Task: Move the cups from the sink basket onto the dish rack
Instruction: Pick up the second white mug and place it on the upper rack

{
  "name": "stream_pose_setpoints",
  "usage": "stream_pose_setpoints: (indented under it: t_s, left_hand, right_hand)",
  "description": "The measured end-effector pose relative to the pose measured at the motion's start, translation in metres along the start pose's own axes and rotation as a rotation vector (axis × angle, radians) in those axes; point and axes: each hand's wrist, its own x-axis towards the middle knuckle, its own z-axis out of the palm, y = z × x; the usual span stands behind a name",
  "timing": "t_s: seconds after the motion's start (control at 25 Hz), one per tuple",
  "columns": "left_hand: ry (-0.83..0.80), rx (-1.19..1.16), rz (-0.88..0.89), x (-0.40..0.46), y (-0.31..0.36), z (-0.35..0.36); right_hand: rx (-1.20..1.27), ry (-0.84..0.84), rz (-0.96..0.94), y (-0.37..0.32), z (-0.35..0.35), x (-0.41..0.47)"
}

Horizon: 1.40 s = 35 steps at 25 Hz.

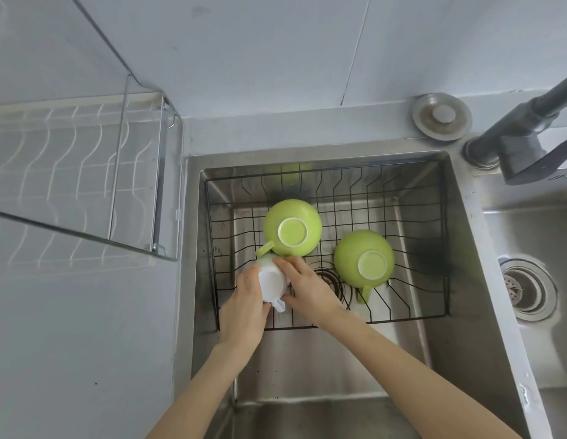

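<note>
A black wire sink basket [412, 198] sits inside the steel sink. Two green cups lie upside down in it: one [292, 227] at the back left, one [364, 257] to the right with its handle toward me. At the basket's front left a white cup [271, 282] is upside down, its handle toward me. My left hand [244, 307] grips its left side and my right hand [302, 285] grips its right side. The wire dish rack [86, 172] stands on the counter at the left, with nothing on it.
A dark faucet [523, 134] reaches in from the upper right. A round metal sink plug [442, 117] lies on the ledge behind the sink. A second basin with a drain strainer [526, 288] is at the right. Grey counter [86, 327] lies left of the sink.
</note>
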Motion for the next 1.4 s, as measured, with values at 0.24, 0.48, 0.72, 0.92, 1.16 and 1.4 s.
stream_pose_setpoints:
  t_s: [0.24, 0.48, 0.72, 0.92, 1.16, 1.4]
  left_hand:
    - [0.003, -0.01, 0.059, -0.007, 0.004, -0.011]
    - [0.035, -0.182, 0.273, -0.027, 0.005, -0.031]
    - [0.107, -0.266, 0.475, -0.063, 0.01, -0.063]
    - [0.186, -0.378, 0.595, -0.105, 0.011, -0.095]
    - [0.248, -0.5, 0.774, -0.15, -0.002, -0.135]
    - [0.281, -0.691, 0.844, -0.189, -0.031, -0.179]
  right_hand:
    - [0.043, 0.024, -0.015, -0.004, -0.016, -0.014]
    - [0.128, 0.101, -0.036, -0.01, -0.039, -0.05]
    - [0.076, 0.158, -0.126, -0.035, -0.067, -0.093]
    - [-0.003, 0.21, -0.258, -0.068, -0.094, -0.143]
    - [0.059, 0.371, -0.35, -0.118, -0.101, -0.197]
    - [0.223, 0.497, -0.388, -0.182, -0.082, -0.225]
